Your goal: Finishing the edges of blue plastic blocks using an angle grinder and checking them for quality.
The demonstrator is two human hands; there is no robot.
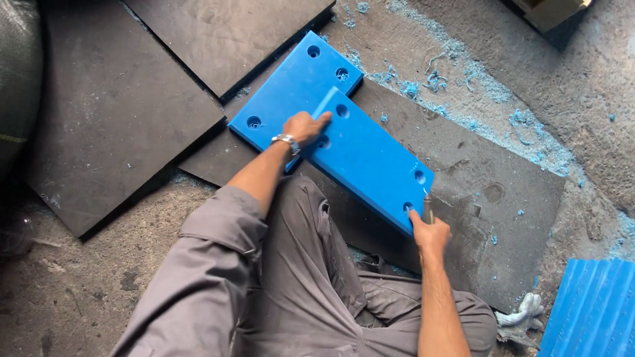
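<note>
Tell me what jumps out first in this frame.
Two bright blue plates with drilled holes, stacked askew on dark mats at centre. The left hand presses flat on the upper plate; the right hand holds a thin tool at a corner hole. Blue shavings litter the floor at upper right, and a ribbed blue sheet lies at lower right.

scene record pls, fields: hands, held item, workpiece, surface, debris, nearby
left hand: left hand pressed flat on upper blue slab
right hand: right hand grips slim tool at the slab's near corner hole
workpiece: upper slab overlaps lower blue slab; both drilled with round holes
surface: dark mats on dirty floor
debris: blue shavings beyond the slabs
nearby: ribbed blue sheet, white glove
</note>
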